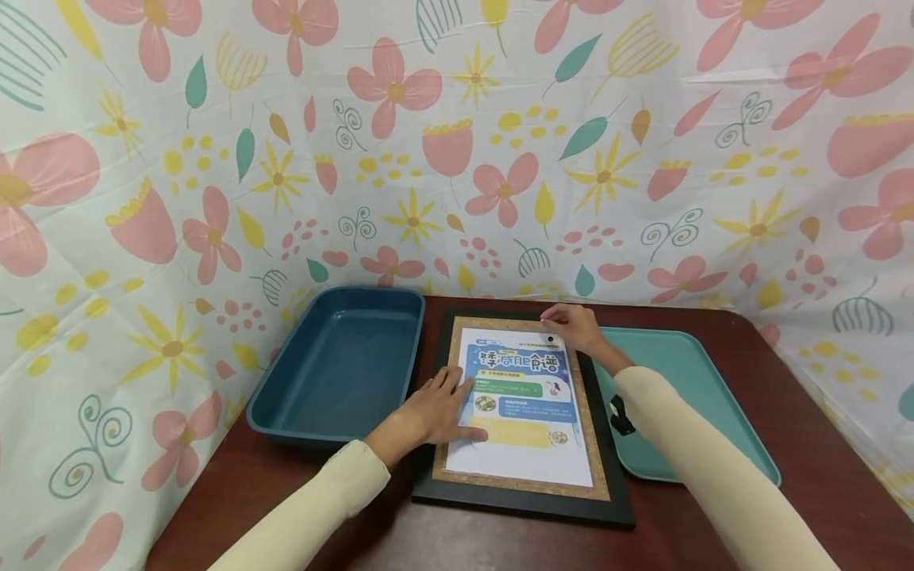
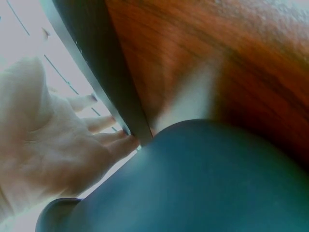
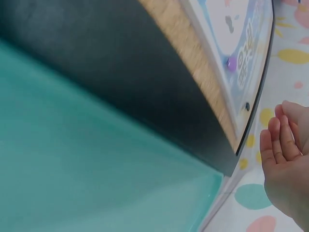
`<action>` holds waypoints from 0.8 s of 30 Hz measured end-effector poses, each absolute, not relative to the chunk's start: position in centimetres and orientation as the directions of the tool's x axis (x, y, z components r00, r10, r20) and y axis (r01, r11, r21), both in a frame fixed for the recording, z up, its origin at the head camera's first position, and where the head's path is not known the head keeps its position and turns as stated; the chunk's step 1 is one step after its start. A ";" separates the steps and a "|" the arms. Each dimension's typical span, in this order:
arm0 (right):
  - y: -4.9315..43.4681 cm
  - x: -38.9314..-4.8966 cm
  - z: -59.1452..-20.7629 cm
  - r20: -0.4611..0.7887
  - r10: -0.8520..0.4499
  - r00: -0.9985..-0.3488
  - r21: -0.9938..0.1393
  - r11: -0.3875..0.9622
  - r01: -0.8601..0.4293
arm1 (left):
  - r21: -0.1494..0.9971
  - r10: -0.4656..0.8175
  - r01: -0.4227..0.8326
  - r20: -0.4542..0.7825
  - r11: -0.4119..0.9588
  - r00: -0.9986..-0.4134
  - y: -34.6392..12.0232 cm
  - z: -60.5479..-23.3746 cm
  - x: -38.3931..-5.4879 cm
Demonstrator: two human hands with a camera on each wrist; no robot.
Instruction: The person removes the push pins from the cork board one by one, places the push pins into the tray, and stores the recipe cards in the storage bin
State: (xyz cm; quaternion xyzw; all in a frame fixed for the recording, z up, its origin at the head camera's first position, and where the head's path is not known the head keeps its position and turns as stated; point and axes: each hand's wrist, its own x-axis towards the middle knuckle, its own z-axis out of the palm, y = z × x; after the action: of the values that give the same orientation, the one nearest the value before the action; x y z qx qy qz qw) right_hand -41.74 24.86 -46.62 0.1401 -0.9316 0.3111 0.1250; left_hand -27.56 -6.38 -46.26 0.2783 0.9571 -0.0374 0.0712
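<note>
A printed paper sheet (image 1: 524, 464) lies on a cork board (image 1: 528, 485) with a black frame (image 1: 521, 511). The left hand (image 1: 435, 408) rests on the left side of the sheet and frame, fingers spread; its palm side shows in the left wrist view. Close to the board's top right corner is the right hand (image 1: 574, 327), its thumb and fingertips drawn together; whether they pinch something small cannot be seen. A dark pushpin (image 3: 247, 106) sits at the sheet's upper right corner, just below that hand in the head view.
A deep blue bin (image 1: 343, 365) stands on the dark wooden table (image 1: 343, 523), left of the board. To the right lies a flat teal tray (image 1: 714, 420), its left part beside the frame. A flower-patterned cloth (image 1: 443, 159) hangs behind the table and along both sides.
</note>
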 end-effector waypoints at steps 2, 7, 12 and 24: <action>25.4 -41.7 -46.6 0.325 -0.188 -0.927 -0.538 0.770 -0.344 | -0.030 0.526 0.536 -0.158 0.844 -0.836 -6.4 -46.3 -27.6; 26.7 -41.5 -46.6 0.357 -0.201 -0.912 -0.517 0.770 -0.373 | -0.033 0.527 0.538 -0.154 0.842 -0.835 -6.5 -46.3 -27.5; 28.0 -41.3 -46.5 0.363 -0.190 -0.912 -0.505 0.783 -0.364 | -0.038 0.534 0.544 -0.153 0.838 -0.832 -6.4 -46.2 -27.5; 30.0 -40.8 -46.8 0.317 -0.130 -0.939 -0.527 0.799 -0.289 | -0.034 0.527 0.538 -0.152 0.842 -0.836 -6.4 -46.3 -27.5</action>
State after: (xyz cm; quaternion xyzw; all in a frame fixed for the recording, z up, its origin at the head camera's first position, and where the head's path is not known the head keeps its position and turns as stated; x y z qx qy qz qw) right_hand -40.77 29.98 -46.81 0.1114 -0.9390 0.2965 0.1339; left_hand -27.53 -6.35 -46.26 0.2781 0.9574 -0.0375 0.0685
